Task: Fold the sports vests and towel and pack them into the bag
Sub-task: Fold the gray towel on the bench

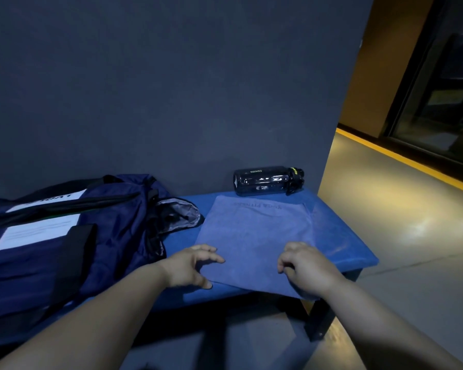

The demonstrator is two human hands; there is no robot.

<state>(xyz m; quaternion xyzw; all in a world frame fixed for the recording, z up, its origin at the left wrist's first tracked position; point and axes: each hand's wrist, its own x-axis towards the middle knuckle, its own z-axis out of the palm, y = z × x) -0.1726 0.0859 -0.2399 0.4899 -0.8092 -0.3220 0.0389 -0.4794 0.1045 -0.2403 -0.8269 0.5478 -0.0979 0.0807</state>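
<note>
A blue-grey towel [254, 236] lies flat on the blue bench [342, 252], its near edge reaching the bench front. My left hand [190, 265] sits at the towel's near left corner with thumb and fingers curled at its edge. At the near right corner my right hand [305, 265] pinches the edge, fingers curled. A navy bag [72, 236] with white labels and black straps fills the bench's left side, with an open grey-lined pocket [179, 212] facing the towel. No sports vests can be made out.
A dark water bottle [267, 181] lies on its side at the back of the bench against the grey wall [171, 89]. To the right is grey floor [412, 222] with a yellow line and a glass door.
</note>
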